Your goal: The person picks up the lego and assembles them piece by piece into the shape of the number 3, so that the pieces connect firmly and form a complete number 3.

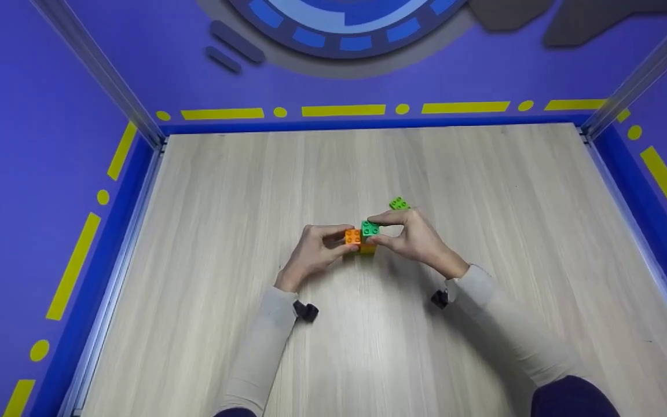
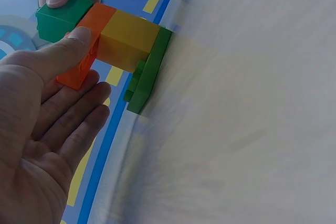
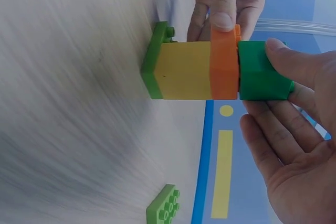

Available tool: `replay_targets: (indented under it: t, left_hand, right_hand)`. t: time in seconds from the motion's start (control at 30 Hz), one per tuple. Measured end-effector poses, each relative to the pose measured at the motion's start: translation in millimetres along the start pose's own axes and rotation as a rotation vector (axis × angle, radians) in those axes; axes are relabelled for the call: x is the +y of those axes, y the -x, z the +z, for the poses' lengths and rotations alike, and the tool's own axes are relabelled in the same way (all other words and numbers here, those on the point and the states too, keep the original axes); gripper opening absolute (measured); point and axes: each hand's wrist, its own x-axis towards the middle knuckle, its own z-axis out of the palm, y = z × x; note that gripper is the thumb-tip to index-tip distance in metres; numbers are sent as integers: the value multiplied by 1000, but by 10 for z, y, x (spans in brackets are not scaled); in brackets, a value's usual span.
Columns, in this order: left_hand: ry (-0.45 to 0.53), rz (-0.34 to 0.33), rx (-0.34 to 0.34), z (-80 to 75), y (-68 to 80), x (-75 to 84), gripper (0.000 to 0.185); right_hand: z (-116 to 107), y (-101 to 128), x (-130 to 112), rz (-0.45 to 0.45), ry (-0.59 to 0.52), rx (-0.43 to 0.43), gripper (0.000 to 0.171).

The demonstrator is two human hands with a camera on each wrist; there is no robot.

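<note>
A small brick stack stands mid-table: a light green plate [image 3: 152,61] at the bottom, then a yellow brick [image 3: 184,72], an orange brick [image 1: 352,236] and a dark green brick [image 1: 370,229] on top. My left hand [image 1: 333,240] pinches the orange brick [image 2: 86,45] between thumb and fingers. From the right, my right hand [image 1: 383,230] pinches the dark green brick [image 3: 260,74], thumb on one side and fingers on the other. In the left wrist view the green plate [image 2: 149,72] lies flat on the table.
A loose light green plate [image 1: 399,203] lies just behind my right hand, also visible in the right wrist view [image 3: 164,205]. The wooden table [image 1: 484,191] is boxed in by purple walls with yellow markings on three sides.
</note>
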Motion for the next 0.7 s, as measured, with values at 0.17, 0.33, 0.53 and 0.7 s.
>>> replay_targets:
  t: [0.17, 0.33, 0.53, 0.7]
  left_hand:
    - [-24, -3, 1, 1, 3, 8, 46]
    - [-7, 3, -2, 4, 3, 8, 47]
    - [-14, 5, 3, 2, 7, 9, 44]
    - [-20, 8, -2, 4, 1, 7, 47]
  right_hand:
    - [12, 5, 3, 1, -6, 2, 38]
    - [20, 1, 8, -25, 13, 5, 37]
    - [13, 3, 2, -38, 24, 1, 38]
    - [5, 2, 3, -42, 34, -1, 39]
